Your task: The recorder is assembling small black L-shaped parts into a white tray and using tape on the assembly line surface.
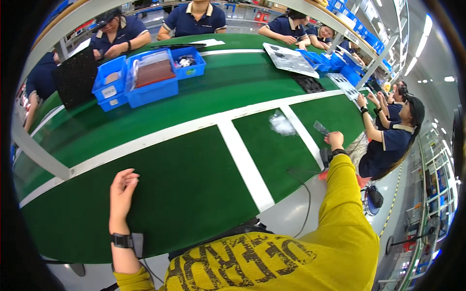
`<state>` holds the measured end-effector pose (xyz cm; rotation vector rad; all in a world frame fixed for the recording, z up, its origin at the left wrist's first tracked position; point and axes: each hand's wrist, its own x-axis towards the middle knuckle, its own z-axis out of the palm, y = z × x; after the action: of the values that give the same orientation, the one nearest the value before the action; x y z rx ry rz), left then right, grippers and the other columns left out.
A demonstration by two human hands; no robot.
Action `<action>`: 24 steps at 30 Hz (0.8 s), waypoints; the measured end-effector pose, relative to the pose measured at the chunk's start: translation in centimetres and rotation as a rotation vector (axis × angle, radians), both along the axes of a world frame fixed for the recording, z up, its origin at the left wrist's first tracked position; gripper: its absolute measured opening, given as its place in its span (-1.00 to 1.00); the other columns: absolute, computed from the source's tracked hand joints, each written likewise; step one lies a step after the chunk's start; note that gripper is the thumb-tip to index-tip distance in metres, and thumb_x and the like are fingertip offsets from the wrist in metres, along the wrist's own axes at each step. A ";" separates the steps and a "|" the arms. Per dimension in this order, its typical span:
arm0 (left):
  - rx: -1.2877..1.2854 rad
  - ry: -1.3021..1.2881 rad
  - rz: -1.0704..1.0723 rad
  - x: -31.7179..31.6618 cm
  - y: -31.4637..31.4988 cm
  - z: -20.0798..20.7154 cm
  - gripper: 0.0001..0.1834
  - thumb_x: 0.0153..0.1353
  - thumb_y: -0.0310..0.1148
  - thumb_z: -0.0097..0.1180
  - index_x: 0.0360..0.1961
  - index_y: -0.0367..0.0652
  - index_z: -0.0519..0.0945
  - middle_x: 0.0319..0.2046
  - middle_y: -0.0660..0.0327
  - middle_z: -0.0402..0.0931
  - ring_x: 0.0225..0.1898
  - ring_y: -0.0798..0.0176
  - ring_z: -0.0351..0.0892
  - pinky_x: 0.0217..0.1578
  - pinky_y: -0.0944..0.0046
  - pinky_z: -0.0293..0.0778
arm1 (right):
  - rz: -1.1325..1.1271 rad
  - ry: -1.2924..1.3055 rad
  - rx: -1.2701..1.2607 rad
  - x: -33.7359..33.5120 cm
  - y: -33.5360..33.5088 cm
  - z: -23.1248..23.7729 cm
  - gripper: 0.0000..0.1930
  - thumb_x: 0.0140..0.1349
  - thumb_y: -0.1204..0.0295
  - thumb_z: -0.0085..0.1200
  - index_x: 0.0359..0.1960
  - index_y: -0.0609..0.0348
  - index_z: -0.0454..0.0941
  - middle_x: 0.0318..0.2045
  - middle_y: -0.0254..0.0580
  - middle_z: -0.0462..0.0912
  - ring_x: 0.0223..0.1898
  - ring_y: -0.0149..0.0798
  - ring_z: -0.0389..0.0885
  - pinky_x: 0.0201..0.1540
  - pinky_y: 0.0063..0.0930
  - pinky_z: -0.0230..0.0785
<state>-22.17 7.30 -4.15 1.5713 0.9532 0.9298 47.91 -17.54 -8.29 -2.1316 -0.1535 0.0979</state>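
Observation:
My left hand (124,192) hovers over the dark green mat (189,194) at the left. Its fingers are loosely bent with the thumb apart, and nothing shows in them. Stretched out to the right, my right hand (335,139) is closed on the edge of a small clear plastic piece (320,128), thin and flat with a greyish look. That piece is above the right-hand green mat (310,109); whether it touches the mat I cannot tell. A crumpled heap of clear plastic bags (281,123) lies on the middle mat, left of my right hand.
White strips (245,165) divide the mats from a green belt (204,97). On the belt stand blue bins (153,77), a black panel (75,80) and a white tray (291,59). A cable (309,203) hangs at the front edge. Co-workers (388,140) sit right and opposite.

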 end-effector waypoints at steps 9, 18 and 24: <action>-0.102 -0.083 0.108 -0.3 0.1 0.5 -0.80 0.18 -0.44 -0.05 -0.19 -0.28 0.46 -0.37 0.23 0.49 -0.32 0.39 0.41 -0.18 0.41 0.32 | 0.718 -0.388 -0.693 -6.6 -0.5 3.4 -0.42 0.20 0.07 -0.22 0.12 0.27 0.22 0.18 0.19 0.14 0.21 0.04 0.15 0.17 -0.13 0.07; 0.064 0.021 0.151 0.1 -0.9 0.0 -0.82 0.13 -0.37 -0.04 -0.35 -0.29 0.47 -0.46 0.24 0.44 -0.38 0.41 0.38 -0.32 0.44 0.29 | 0.490 -0.205 -0.765 8.8 4.2 1.7 -0.26 0.19 -0.14 -0.42 0.14 0.32 0.18 0.15 0.20 0.19 0.22 0.10 0.08 0.23 -0.23 -0.06; 0.118 0.042 0.168 0.6 -0.8 -0.1 -0.80 0.08 -0.42 -0.06 -0.31 -0.32 0.47 -0.45 0.21 0.38 -0.38 0.37 0.39 -0.30 0.41 0.30 | 0.258 -0.283 -0.974 14.0 5.8 0.4 -0.20 0.16 -0.16 -0.38 0.09 0.45 0.20 0.05 0.34 0.27 0.17 0.15 0.15 0.22 -0.24 -0.04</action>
<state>-21.56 6.46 -4.29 1.6331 1.0898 1.0906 61.94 -11.72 -7.87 -3.0799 -0.6565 0.0166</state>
